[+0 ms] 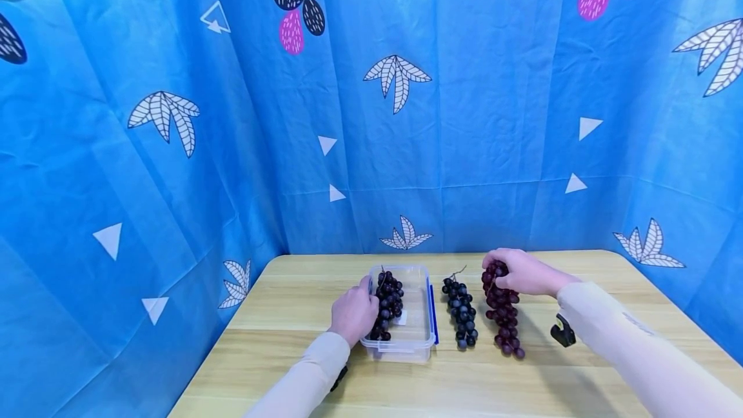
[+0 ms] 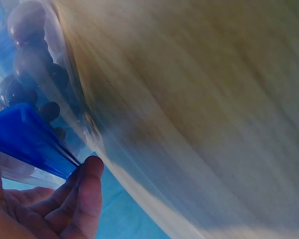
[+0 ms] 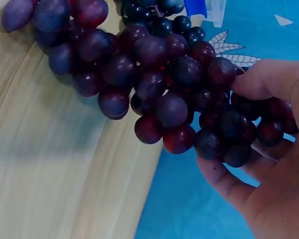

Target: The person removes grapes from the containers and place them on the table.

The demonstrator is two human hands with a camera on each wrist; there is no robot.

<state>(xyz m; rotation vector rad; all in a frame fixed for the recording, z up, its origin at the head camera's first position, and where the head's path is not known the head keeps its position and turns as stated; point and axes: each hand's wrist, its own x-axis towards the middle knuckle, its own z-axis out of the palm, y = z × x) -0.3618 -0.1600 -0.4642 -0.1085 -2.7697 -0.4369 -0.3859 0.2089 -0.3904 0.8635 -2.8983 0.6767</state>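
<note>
My right hand (image 1: 525, 271) grips the upper end of a bunch of dark red grapes (image 1: 504, 315). Seen from the right wrist, the thumb lies on one side of the red bunch (image 3: 154, 84) and fingers curl beneath it. My left hand (image 1: 354, 311) holds the left side of a clear plastic container (image 1: 413, 345). In the left wrist view its fingertips (image 2: 93, 167) are at the edge of the container's blue latch flap (image 2: 32, 142). Inside the container, along its left wall, lies a bunch of black grapes (image 1: 387, 305). The container has no lid on top.
Between the container and the red bunch, a second bunch of black grapes (image 1: 461, 315) lies on the wooden table (image 1: 313, 276), its stem toward the back. Another blue latch flap (image 1: 433, 315) hangs on the container's right side. A patterned blue curtain (image 1: 493, 115) surrounds the table's back and sides.
</note>
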